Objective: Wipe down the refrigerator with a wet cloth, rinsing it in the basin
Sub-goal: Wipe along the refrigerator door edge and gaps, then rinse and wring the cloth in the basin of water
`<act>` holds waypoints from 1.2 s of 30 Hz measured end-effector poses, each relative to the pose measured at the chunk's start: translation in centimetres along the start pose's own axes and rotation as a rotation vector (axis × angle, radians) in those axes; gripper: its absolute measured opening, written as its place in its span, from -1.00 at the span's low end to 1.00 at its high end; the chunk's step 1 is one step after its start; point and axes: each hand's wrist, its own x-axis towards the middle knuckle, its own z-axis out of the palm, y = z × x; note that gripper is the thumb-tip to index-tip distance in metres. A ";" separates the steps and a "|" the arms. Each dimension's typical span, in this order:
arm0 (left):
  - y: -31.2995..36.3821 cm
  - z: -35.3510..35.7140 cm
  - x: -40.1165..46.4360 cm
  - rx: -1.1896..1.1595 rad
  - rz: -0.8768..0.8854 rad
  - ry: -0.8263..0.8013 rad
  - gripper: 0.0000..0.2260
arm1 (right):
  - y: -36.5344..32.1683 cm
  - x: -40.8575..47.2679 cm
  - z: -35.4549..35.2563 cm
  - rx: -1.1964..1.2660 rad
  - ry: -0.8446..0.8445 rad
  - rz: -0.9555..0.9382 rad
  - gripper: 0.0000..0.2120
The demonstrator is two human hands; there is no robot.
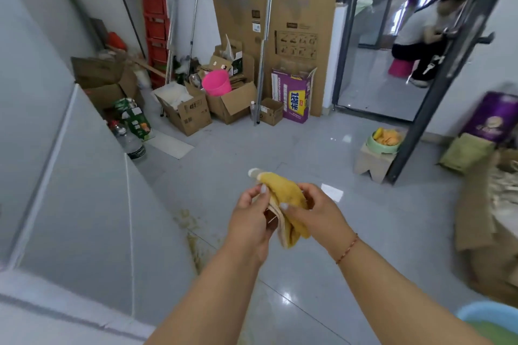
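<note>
Yellow cloth soft, floppy, light, maybe wet. Left hand and right hand fingers pinch it, bunched middle. Best held there.

Cloth in my hands: mustard yellow, paler tan underside. Refrigerator: plain pale grey. Basin: light blue rim, green inside. Bucket: bright pink. Stepladder: red. Floor: glossy grey tile.

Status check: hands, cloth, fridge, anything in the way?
Left hand and right hand both grip yellow cloth. Refrigerator at left, untouched. Basin at lower right. Nothing in the way.
</note>
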 end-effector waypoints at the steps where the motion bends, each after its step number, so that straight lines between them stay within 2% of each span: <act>1: -0.3 1.5 0.6 0.013 0.000 -0.033 -0.73 | 0.1 0.4 -1.7 0.077 0.012 0.045 -0.81; 2: -0.5 2.7 1.2 0.026 -0.006 -0.062 -0.74 | 0.2 0.8 -3.2 0.169 0.030 0.101 -0.91; 7: -1.9 9.5 3.5 -0.003 -0.117 -0.189 -0.76 | 2.8 1.8 -11.5 0.528 0.332 0.250 -0.81; 10: -3.1 13.4 4.8 -0.016 -0.195 -0.277 -0.79 | 4.5 2.1 -15.3 0.513 0.487 0.302 -0.83; 13: -5.1 17.8 6.2 0.028 -0.257 -0.361 -0.77 | 6.1 2.4 -19.0 0.404 0.664 0.255 -0.91; 15: -6.6 20.6 6.9 0.043 -0.286 -0.410 -0.77 | 6.5 2.3 -20.7 0.334 0.688 0.174 -0.91; 17: -8.4 23.4 7.6 0.083 -0.314 -0.474 -0.80 | 6.8 2.3 -22.0 0.302 0.634 0.121 -0.94; 19: -10.1 26.3 8.2 0.149 -0.373 -0.567 -0.76 | 7.4 2.8 -23.5 0.259 0.588 0.093 -0.78; 21: -11.7 29.3 8.9 0.173 -0.453 -0.611 -0.67 | 8.5 3.4 -25.7 0.201 0.621 0.109 -0.66; 23: -13.2 32.2 9.8 0.181 -0.539 -0.629 -0.67 | 9.5 3.7 -28.4 0.149 0.715 0.170 -0.75; 25: -14.6 34.6 10.8 0.232 -0.612 -0.648 -0.68 | 10.9 3.7 -31.0 0.237 0.800 0.243 -0.88; 28: -17.2 37.6 11.9 0.363 -0.679 -0.754 -0.68 | 13.4 3.4 -34.1 0.435 0.890 0.344 -0.80; 33: -23.3 40.8 11.7 0.640 -0.680 -0.918 -0.78 | 17.9 2.0 -37.1 0.594 1.043 0.449 -0.78; 36: -27.4 42.5 10.9 0.756 -0.656 -0.931 -0.85 | 20.9 0.0 -38.5 0.635 1.156 0.513 -0.76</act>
